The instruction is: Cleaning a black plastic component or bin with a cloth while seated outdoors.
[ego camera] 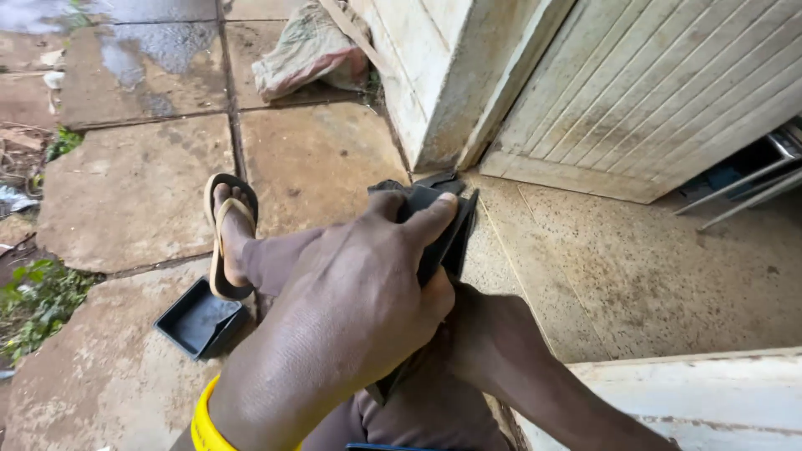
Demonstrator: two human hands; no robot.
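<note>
We're gripping a stack of black trays (443, 225) with our left hand (351, 309), fingers closed; right hand (493, 334) hidden underneath, can't tell; spare tray (200, 321) lying at eight o'clock.

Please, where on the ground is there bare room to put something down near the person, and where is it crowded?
Free: the speckled floor between the slatted door and the white ledge; also the stone slab left of the sandalled foot. Crowded: the lap, where the left hand grips a black flat object, and the spot by the black tray.
</note>
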